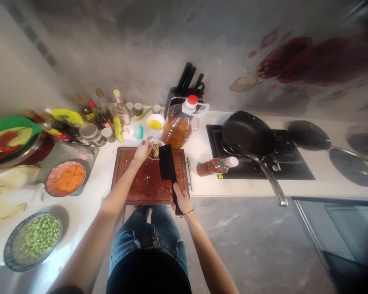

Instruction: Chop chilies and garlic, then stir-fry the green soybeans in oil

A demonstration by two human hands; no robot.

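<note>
My right hand [180,197] is wrapped round the handle of a black cleaver [167,164], whose blade slants up over the right part of a brown wooden cutting board [129,188]. At the board's far edge stands a small white bowl [158,143] with chopped bits [154,151] in it. My left hand [143,150] is at the left rim of this bowl, its fingers closed on the edge. The cleaver's top corner is close to the bowl's right side; whether they touch I cannot tell. Small crumbs lie scattered on the board.
Behind the board stand a big oil jug [178,126], a knife block [171,98] and a bowl with yellow liquid [155,124]. A chilli bottle [213,166] and a wok [248,134] on the hob are right. Left are carrots [66,178], green beans [41,236] and several seasoning bottles [122,110].
</note>
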